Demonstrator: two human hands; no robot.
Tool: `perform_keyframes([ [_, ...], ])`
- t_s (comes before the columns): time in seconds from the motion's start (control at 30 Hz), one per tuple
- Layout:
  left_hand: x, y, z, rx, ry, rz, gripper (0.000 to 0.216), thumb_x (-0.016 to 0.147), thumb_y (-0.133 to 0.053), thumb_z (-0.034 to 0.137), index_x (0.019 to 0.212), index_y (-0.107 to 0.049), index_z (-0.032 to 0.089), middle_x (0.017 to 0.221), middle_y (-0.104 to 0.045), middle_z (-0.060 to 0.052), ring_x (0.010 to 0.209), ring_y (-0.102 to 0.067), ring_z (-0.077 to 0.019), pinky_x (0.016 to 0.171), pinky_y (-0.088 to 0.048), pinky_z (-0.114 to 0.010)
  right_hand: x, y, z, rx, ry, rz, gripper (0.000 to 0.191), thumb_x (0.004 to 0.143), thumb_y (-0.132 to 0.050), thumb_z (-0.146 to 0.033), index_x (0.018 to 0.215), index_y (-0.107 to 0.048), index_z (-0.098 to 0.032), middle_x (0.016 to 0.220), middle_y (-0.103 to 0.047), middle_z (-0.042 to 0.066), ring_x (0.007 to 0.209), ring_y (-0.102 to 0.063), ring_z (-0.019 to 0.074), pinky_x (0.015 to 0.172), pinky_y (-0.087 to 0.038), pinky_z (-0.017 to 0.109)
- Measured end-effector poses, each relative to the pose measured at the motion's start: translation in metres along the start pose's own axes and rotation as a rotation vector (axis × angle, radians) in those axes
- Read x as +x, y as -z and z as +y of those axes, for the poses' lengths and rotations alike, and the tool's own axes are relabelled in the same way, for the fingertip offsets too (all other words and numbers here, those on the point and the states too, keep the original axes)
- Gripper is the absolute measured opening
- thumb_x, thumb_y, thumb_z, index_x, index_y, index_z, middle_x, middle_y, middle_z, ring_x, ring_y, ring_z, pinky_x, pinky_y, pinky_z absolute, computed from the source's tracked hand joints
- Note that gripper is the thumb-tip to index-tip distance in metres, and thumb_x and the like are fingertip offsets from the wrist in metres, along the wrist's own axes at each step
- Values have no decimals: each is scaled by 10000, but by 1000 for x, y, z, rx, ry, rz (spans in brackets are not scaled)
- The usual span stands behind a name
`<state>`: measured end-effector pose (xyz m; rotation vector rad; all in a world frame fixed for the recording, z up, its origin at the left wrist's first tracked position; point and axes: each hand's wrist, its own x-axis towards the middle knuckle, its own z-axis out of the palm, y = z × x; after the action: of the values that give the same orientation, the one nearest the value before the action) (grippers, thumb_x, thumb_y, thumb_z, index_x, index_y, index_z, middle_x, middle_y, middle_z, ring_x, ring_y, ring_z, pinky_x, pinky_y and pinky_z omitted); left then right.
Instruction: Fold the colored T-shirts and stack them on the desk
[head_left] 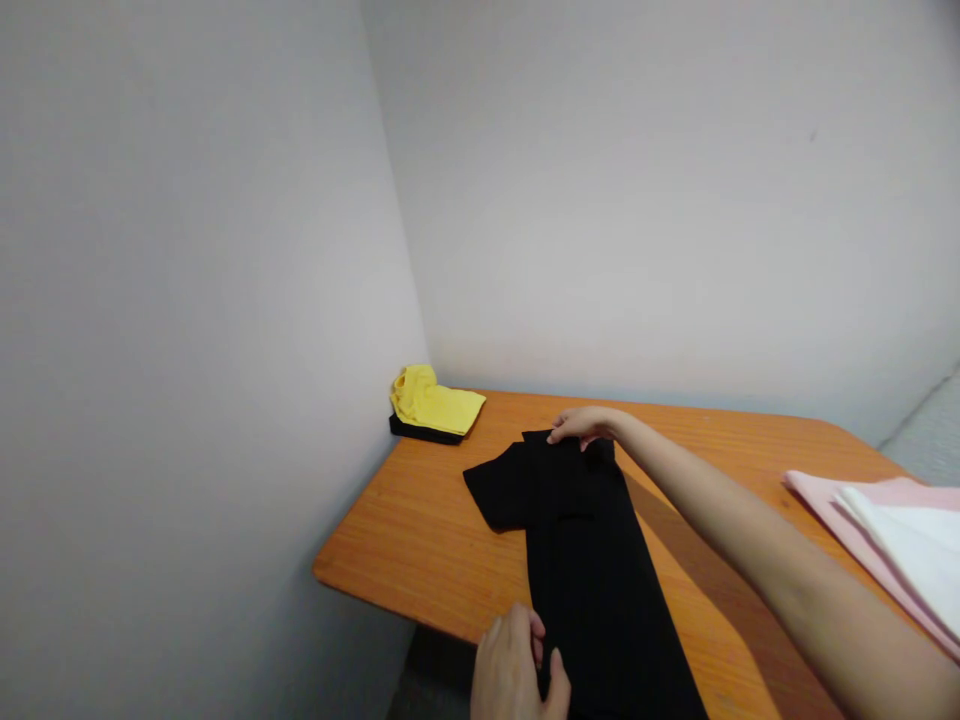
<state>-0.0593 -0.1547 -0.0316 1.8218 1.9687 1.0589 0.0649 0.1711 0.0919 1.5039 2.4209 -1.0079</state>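
Observation:
A black short-sleeved T-shirt (592, 570) lies lengthwise on the wooden table, folded over along its length, with one sleeve (504, 487) spread to the left. At its far end, my right hand (583, 425) is closed on the cloth near the shoulder, thumb and fingers gripping the upper edge. My left hand (516, 668) is beside the shirt's near left edge, over the table's front edge. Its fingers are bent and the thumb stands apart from them, with no cloth visibly gripped. The shirt's lower end runs out of view at the bottom.
A yellow garment (442, 408) rests on a folded black one (426, 432) in the far left corner, against the walls. Pink cloth (817, 492) and white cloth (900, 530) lie at the right. The orange-brown table (397, 530) has a rounded near left corner.

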Motion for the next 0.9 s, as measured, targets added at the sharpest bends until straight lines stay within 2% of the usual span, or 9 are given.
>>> perform_keyframes([
  [0.13,27,31,-2,13,70,8,223,931,-436,396,880,-543,206,826,-614,-63,811,-607,-230,758,-438,-344,5,-8,-18,6,13,35,129,820,-615,-287,795,-602,-162,716,-578,8,649,-570,114,553,-476,180],
  [0.23,62,57,-17,132,84,48,279,954,-396,404,922,-567,186,919,-641,-97,914,-608,-256,816,-430,-355,1,-9,-13,-66,-28,116,108,799,-632,-238,756,-586,-151,693,-572,12,645,-577,131,558,-486,203],
  [0.33,108,69,-38,318,77,22,275,964,-397,363,976,-578,156,976,-653,-127,959,-608,-264,835,-421,-341,-15,-9,0,-181,-75,250,95,774,-652,-201,814,-615,-123,774,-626,83,757,-621,220,657,-521,309],
  [0.43,161,65,-56,452,90,-48,258,956,-439,310,1037,-587,115,1034,-649,-163,1004,-599,-273,873,-403,-342,-38,-27,3,-290,-48,463,289,836,-590,-207,1093,-596,-75,1118,-603,216,1093,-544,347,913,-441,483],
  [0.5,194,56,-64,474,107,-78,250,934,-493,295,1037,-599,93,1054,-643,-186,1048,-581,-293,910,-387,-362,-50,-53,0,-351,54,568,382,904,-515,-260,1242,-536,-84,1302,-511,224,1254,-422,349,1035,-328,503],
  [0.6,229,41,-72,472,136,-108,236,877,-602,326,938,-626,100,1079,-631,-201,1125,-537,-326,967,-361,-396,-57,-105,2,-456,241,642,590,927,-494,-443,1377,-465,-63,1459,-371,221,1373,-277,344,1107,-251,461],
  [0.7,247,34,-77,426,158,-187,208,847,-654,330,781,-621,135,960,-655,-137,1055,-575,-279,949,-399,-388,-49,-146,13,-465,212,660,849,895,-447,-633,1471,-336,-19,1539,-184,233,1421,-135,386,1127,-205,504],
  [0.77,255,36,-79,371,176,-254,226,884,-621,332,769,-610,138,857,-649,-66,909,-614,-207,879,-459,-374,-42,-159,21,-432,167,657,871,901,-377,-674,1498,-290,-46,1553,-128,212,1423,-112,396,1126,-191,532],
  [0.9,271,47,-65,207,200,-358,291,952,-531,394,859,-601,127,752,-610,5,655,-597,-120,664,-521,-292,-42,-158,23,-406,165,665,842,918,-348,-662,1507,-271,-65,1556,-96,196,1426,-104,384,1136,-181,525],
])
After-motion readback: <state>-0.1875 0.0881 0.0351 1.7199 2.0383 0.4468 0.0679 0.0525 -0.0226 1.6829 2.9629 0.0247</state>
